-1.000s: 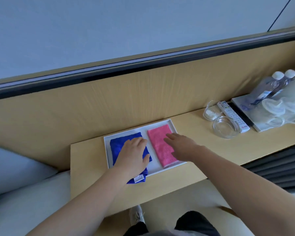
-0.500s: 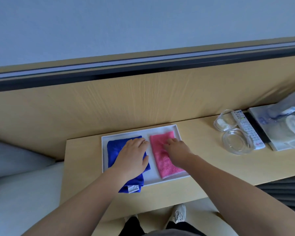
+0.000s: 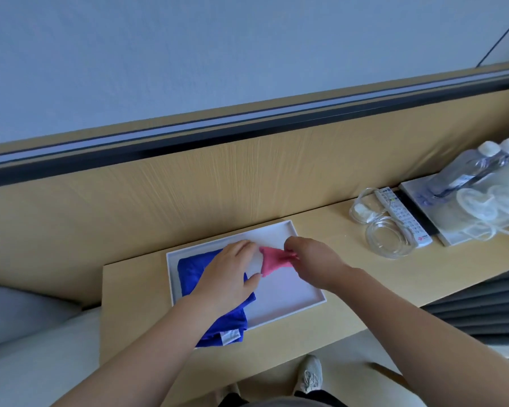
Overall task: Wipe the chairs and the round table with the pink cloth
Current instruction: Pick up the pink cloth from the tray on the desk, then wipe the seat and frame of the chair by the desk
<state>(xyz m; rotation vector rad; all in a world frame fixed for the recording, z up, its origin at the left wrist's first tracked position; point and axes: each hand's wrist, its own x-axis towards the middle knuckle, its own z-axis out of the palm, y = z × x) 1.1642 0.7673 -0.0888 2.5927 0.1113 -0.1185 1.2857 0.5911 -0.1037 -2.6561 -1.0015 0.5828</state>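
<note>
The pink cloth (image 3: 272, 259) is bunched up and lifted off the white tray (image 3: 291, 301), gripped in my right hand (image 3: 312, 257). My left hand (image 3: 229, 274) lies flat with straight fingers on the blue cloth (image 3: 218, 315), its fingertips close to the pink cloth's left corner. The blue cloth fills the tray's left half and hangs over the front rim. The tray sits on a long wooden shelf (image 3: 365, 286). No chair or round table is in view.
To the right on the shelf lie a glass dish (image 3: 390, 240), a white remote (image 3: 403, 217), a small wrapped item (image 3: 362, 211) and a second tray (image 3: 465, 230) with water bottles (image 3: 476, 167) and cups. A wooden wall panel rises behind. White bedding lies lower left.
My right hand has closed on the pink cloth, which lay flat in the tray, and gathered it up. The tray's right half is now bare. My left hand stays on the blue cloth.
</note>
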